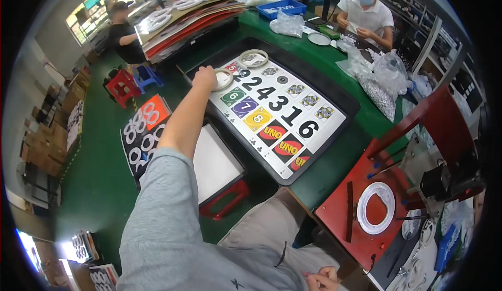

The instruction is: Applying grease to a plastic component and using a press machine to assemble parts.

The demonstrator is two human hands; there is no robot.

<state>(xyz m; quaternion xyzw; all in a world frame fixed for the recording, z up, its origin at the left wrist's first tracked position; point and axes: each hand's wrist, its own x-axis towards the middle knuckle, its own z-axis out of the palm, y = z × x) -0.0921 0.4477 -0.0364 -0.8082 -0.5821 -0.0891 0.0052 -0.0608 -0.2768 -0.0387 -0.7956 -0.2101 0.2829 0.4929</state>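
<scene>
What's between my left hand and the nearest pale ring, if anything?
Nothing visible. Your left hand is right at the left edge of the near ring, apparently touching it. The far ring lies beyond, toward the upper right, not between them.

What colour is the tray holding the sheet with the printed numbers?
The tray is black; it shows best in the head view.
</scene>
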